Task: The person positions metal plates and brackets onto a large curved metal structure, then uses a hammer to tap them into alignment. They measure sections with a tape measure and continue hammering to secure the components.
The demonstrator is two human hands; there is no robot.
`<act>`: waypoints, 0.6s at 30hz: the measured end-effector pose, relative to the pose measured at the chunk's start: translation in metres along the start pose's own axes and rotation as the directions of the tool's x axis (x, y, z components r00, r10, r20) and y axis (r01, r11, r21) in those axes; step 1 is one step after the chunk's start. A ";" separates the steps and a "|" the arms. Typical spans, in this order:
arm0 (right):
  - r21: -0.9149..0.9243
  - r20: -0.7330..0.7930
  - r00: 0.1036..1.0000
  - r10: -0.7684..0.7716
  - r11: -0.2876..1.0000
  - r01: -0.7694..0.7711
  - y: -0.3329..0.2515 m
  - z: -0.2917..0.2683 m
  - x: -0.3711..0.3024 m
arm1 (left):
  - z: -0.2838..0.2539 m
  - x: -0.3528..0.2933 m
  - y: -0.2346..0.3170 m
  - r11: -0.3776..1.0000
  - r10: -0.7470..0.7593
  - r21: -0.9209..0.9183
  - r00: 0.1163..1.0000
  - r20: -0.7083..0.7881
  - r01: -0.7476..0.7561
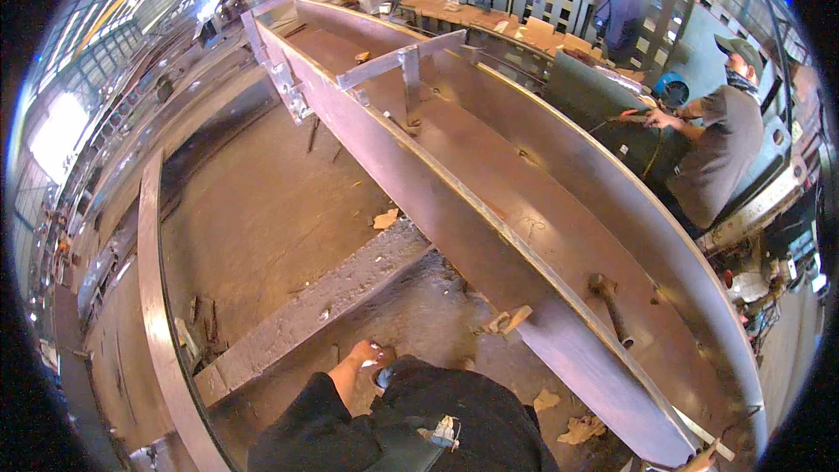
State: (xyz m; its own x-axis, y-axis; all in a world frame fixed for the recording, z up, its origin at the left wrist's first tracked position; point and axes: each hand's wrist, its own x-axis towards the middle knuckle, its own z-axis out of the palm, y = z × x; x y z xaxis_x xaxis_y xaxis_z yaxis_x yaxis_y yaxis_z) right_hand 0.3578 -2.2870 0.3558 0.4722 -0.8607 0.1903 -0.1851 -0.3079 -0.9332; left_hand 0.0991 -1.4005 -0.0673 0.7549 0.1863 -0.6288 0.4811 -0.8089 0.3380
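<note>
My left hand (371, 354) is low in front of my body, its fingers curled in. Small white bits show at the fingers, too small to name. The black sleeve (306, 419) of that arm comes up from the lower edge. My right hand is not in view. Just beyond my left hand lies a thick, rough steel beam (306, 319) on the floor. To the right runs a long steel channel (559, 210) with two upright side walls, and a crosspiece (402, 61) spans its far part. A short bar (612, 310) stands inside it.
A narrow steel beam (157, 297) runs along the left. A small block (509, 320) sits against the channel's near wall. Scraps (581, 428) lie on the floor. Beyond the channel, a person (721, 131) in a cap works beside a dark plate (585, 96).
</note>
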 end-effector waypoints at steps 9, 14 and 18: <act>0.107 -0.001 0.996 0.094 0.990 -0.094 0.022 -0.019 -0.022 | -0.022 0.020 -0.006 0.987 0.159 0.036 0.985 -0.066 -0.157; 0.200 -0.095 0.982 0.166 0.969 -0.145 0.024 -0.010 -0.056 | -0.016 0.017 -0.007 0.962 -0.064 -0.268 0.997 -0.054 0.047; 0.114 -0.206 0.972 0.111 0.990 -0.089 0.127 -0.035 -0.048 | -0.031 0.017 0.007 0.962 0.187 0.210 0.981 -0.044 -0.174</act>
State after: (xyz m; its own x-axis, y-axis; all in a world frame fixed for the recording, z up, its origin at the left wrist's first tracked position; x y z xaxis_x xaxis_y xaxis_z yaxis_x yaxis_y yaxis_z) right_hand 0.2817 -2.2988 0.2384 0.2606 -0.9546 0.1443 -0.1269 -0.1820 -0.9751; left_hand 0.1287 -1.3860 -0.0540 0.8504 0.0565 -0.5231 0.2382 -0.9278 0.2871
